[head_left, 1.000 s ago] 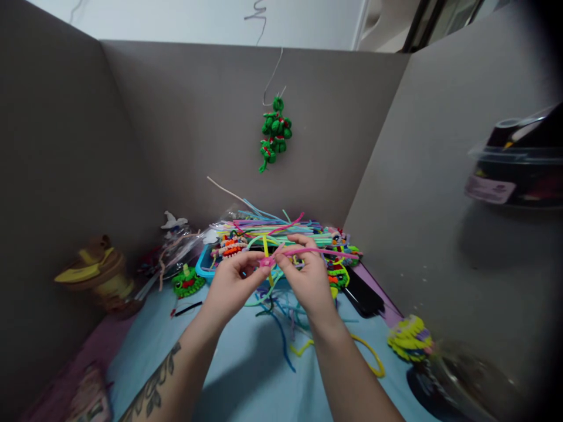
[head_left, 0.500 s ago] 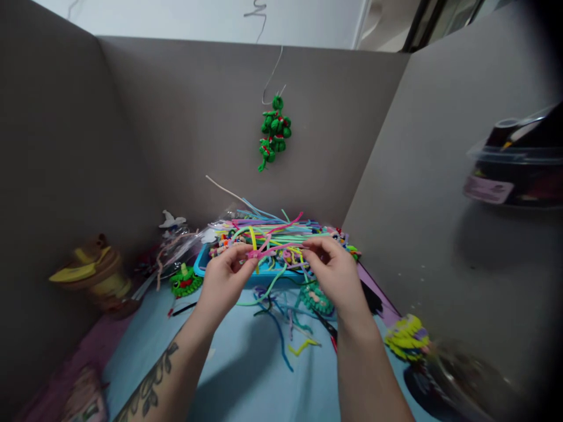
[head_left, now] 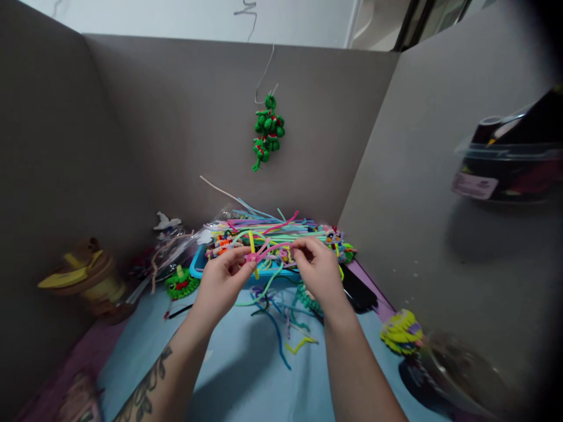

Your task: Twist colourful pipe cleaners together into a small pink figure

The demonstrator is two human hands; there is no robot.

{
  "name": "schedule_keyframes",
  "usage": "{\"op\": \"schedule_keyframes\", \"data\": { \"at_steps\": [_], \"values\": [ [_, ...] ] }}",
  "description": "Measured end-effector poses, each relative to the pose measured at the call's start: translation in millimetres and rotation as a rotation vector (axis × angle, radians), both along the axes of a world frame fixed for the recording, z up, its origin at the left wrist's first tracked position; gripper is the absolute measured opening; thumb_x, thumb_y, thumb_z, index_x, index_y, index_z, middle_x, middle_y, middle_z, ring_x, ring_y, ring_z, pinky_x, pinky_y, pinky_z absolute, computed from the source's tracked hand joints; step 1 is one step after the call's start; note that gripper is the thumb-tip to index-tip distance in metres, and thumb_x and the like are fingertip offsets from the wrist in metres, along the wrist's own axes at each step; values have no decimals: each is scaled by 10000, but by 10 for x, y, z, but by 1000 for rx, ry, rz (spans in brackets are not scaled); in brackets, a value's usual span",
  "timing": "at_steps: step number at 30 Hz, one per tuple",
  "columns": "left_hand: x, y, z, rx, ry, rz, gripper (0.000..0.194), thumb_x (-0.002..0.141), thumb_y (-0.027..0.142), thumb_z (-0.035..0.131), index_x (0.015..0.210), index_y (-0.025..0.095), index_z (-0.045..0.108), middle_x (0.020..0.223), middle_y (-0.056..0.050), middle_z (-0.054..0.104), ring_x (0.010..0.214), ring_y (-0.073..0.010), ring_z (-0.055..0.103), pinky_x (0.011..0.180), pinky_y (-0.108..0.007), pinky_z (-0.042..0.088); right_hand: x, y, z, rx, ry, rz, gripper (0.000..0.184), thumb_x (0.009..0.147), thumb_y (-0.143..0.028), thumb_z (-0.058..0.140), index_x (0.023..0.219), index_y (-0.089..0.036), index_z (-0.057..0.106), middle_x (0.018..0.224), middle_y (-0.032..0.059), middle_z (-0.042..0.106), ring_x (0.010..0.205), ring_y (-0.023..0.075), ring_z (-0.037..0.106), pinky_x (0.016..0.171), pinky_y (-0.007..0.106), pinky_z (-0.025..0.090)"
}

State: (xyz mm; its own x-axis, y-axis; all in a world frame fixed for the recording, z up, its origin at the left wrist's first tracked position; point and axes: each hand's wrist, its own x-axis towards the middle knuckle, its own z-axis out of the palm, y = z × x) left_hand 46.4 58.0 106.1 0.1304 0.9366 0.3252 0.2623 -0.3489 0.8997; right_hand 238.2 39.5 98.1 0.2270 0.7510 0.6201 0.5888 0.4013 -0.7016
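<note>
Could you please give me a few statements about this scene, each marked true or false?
The left hand pinches a pink piece and the right hand a pink strand. True.
A red tray stands beyond the hands. False: the blue tray is there.
A green cluster hangs from a wire before the back wall. True.
The raised container is at the left wall. False: it is at the right wall.

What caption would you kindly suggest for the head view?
Left grip and right grip hold pink pipe cleaners above a blue cloth.
</note>
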Motion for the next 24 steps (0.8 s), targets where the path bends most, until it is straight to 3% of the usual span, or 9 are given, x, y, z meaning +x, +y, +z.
{"op": "schedule_keyframes", "data": {
  "at_steps": [5,10,16,21,24],
  "values": [
    [53,-76,80,31,50,-58,241,704,311,674,884,158,723,647,-10,660,518,-113,516,453,-208,387,-125,-5,-42,7,223,87,118,817,-250,536,794,-200,640,759,16,641,696,162,586,647,279,458],
    [68,-121,104,41,72,-94,176,688,280,680,824,177,724,573,7,629,473,-112,488,421,-207,367,-192,-36,-2,-7,262,176,100,794,-235,551,770,-199,641,728,5,635,671,149,572,637,269,447],
    [20,-101,108,51,92,-55,248,728,309,650,912,158,720,631,0,617,491,-98,426,439,-205,317,-153,-2,9,-209,266,244,85,739,-233,578,746,-181,645,697,-4,610,644,140,524,610,261,401],
    [-3,-83,83,65,115,4,278,747,338,641,935,147,715,511,50,437,467,-93,344,441,-212,260,-148,79,-60,-322,524,457,87,666,-250,636,683,-178,590,675,-22,581,645,128,520,646,260,413],
    [-6,-57,28,98,122,32,298,759,352,637,969,154,710,515,54,418,482,-97,348,456,-213,266,-183,87,-73,-379,688,528,111,624,-214,664,686,-178,579,684,-28,583,637,120,538,644,257,431]
  ]
}}
